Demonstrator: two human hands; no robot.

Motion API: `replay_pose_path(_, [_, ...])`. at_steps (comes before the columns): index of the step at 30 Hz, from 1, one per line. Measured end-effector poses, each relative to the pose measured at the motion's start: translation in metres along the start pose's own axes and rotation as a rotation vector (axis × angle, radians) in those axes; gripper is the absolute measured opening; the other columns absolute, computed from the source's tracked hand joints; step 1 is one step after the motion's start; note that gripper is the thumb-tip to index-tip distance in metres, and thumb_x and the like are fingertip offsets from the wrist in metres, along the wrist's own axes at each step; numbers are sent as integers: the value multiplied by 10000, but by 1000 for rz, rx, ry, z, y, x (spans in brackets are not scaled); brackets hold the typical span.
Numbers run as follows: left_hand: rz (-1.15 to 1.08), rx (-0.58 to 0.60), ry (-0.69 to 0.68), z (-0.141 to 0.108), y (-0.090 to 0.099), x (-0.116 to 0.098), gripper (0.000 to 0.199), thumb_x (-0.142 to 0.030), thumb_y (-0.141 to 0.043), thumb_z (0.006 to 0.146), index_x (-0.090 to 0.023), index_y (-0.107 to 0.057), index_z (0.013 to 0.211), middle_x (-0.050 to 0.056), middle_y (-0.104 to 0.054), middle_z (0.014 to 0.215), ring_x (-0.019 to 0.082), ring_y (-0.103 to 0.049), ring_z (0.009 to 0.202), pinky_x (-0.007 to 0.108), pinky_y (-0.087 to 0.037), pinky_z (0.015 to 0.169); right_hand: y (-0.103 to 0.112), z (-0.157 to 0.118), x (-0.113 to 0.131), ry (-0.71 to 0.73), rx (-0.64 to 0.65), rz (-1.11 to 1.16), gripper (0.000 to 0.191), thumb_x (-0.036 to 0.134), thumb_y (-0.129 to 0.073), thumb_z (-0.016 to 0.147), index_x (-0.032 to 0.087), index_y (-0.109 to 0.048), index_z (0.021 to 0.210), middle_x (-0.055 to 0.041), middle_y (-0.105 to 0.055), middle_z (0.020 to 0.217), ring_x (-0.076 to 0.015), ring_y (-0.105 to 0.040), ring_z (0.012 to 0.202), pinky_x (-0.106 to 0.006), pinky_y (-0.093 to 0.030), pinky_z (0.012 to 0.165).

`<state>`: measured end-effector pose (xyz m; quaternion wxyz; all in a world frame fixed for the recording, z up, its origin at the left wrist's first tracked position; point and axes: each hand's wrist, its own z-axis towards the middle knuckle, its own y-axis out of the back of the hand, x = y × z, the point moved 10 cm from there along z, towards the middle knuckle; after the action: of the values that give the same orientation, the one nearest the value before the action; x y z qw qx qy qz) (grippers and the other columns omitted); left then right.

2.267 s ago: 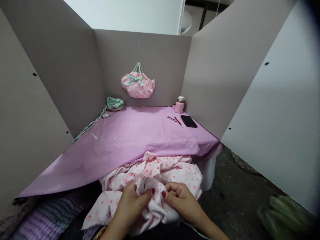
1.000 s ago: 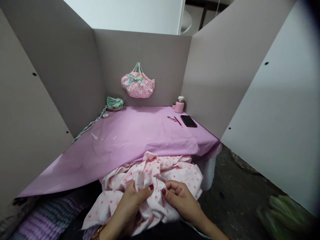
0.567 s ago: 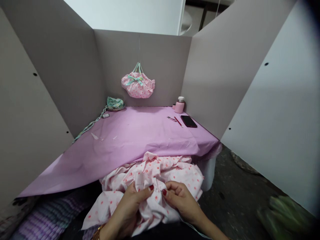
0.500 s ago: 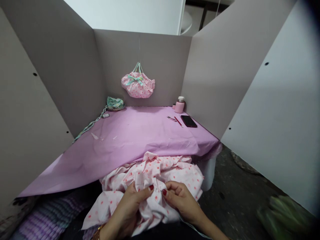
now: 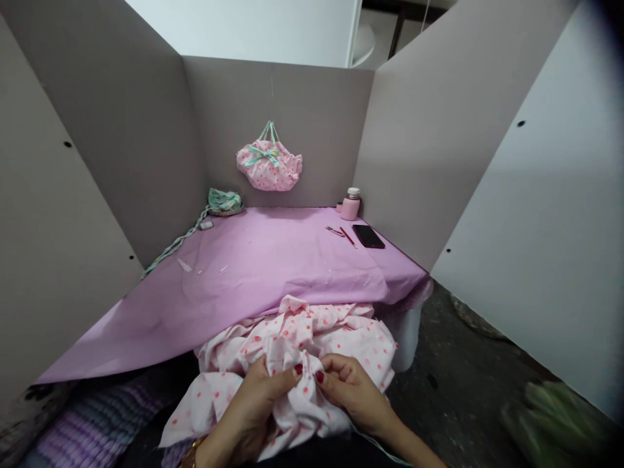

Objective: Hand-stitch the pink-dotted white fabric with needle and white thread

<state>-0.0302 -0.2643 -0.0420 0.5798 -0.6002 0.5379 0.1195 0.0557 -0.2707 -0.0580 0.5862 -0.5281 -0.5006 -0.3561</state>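
A bunched piece of white-pink fabric [image 5: 361,344] with pink dots lies over my lap and up against the table's front edge. My left hand [image 5: 260,396] pinches a gathered part of it between thumb and fingers. Close beside, my right hand [image 5: 353,390] grips the same gathers, thumb pressed to the bent forefinger. The two thumbs are a short gap apart. A pale green cord [image 5: 383,448] trails from beneath my right hand across the dark clothing. Whether a needle is between my fingers cannot be made out.
On the pink-covered table [image 5: 273,253] lie a phone [image 5: 368,236], a red pencil [image 5: 348,238], small snips [image 5: 335,231] and a pink jar [image 5: 350,205]. A bundle of green fabric strips [image 5: 224,201] sits at back left. A dotted pouch [image 5: 270,166] hangs before the grey back panel [image 5: 322,130].
My thumbs have come slightly closer together on the gathers, and the fabric between them has shifted a little. Everything on the table stays in place.
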Motion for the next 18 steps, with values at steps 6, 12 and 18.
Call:
replay_pose_path(6, [-9, -55, -33, 2, 7, 0, 354, -280, -805, 536, -138, -596, 783, 44, -675, 608, 197, -628, 547, 312, -503, 571, 2, 2, 2, 25, -41, -62, 420, 523, -672, 685, 128, -533, 719, 66, -360, 508, -41, -224, 451, -193, -144, 443])
replay_pose_path(12, [-4, -95, -59, 0, 8, -4, 312, -223, -784, 555, -136, -605, 796, 53, -684, 636, 200, -639, 569, 312, -512, 588, -2, -4, 19, 93, 34, -184, 318, 452, -582, 801, 135, -562, 796, 18, -468, 606, -72, -339, 522, -195, -241, 489])
replay_pose_path(18, [-9, -92, -57, -2, 7, -4, 336, -238, -784, 566, -137, -595, 825, 57, -686, 641, 210, -643, 569, 319, -516, 572, 4, -4, 26, 102, -11, -271, 290, 408, -599, 793, 126, -601, 724, -9, -515, 633, -96, -397, 562, -206, -286, 508])
